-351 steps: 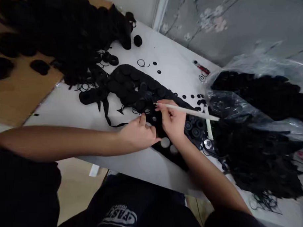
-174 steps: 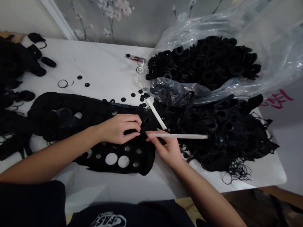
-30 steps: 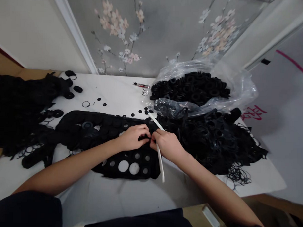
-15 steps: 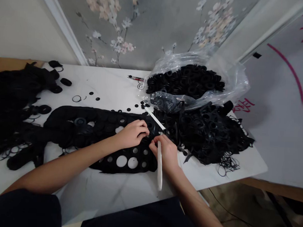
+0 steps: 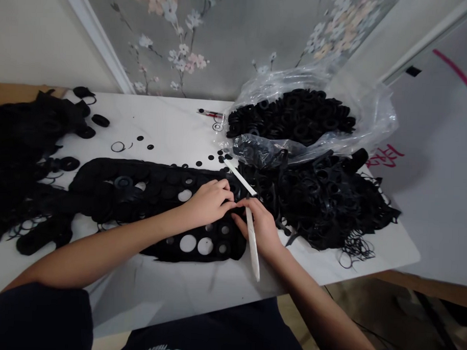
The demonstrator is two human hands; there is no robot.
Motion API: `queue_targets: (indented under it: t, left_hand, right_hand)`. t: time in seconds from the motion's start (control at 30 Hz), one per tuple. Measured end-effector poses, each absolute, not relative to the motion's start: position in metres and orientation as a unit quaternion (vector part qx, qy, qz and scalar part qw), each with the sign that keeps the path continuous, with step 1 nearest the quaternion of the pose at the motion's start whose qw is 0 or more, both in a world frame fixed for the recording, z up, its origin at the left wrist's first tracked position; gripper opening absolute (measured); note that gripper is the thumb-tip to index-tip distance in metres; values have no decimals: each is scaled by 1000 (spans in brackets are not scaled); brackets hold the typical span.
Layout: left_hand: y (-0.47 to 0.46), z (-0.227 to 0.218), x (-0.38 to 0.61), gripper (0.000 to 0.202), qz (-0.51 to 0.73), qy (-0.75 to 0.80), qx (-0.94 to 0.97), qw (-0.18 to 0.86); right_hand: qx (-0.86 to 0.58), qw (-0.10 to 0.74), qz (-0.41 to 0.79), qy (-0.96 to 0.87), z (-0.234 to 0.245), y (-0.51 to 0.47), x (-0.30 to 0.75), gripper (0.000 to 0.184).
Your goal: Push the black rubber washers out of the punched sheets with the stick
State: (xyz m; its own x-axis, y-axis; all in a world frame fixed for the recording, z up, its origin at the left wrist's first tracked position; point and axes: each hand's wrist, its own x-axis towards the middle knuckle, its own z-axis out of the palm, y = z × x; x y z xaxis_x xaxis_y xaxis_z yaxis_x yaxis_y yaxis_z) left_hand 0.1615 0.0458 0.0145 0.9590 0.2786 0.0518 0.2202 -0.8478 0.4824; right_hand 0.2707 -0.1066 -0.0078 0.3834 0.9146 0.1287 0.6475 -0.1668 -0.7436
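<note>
Just illegible pink scrawl nr. rings

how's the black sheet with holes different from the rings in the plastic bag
The punched black sheet lies flat on the white table, while the black rings sit heaped in the clear plastic bag. The sheet looks like one piece with round holes of several sizes; the rings are separate pieces. The left hand and right hand are at the sheet, not the rings. Both are black with round openings.
</note>
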Motion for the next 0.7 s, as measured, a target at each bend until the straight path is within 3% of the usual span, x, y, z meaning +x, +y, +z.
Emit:
queue_targets:
  t: [0.13,0.23,0.37,0.6,0.7]
  left_hand:
    - [39,10,151,19,119,98,979,135]
    - [32,5,144,21,156,41,987,9]
    - [28,2,140,16,217,-31,970,-106]
    - [31,27,122,13,320,-304,896,-60]
    - [34,39,117,9,318,-267,910,5]
  right_hand:
    - [-730,399,168,-529,-13,-105,268,18]
    - [-710,408,152,-554,-16,-103,270,9]
    - [-707,358,123,-597,-17,-100,275,15]
    - [-725,347,171,-570,-11,-97,278,21]
    - [-697,379,268,-546,6,-97,288,22]
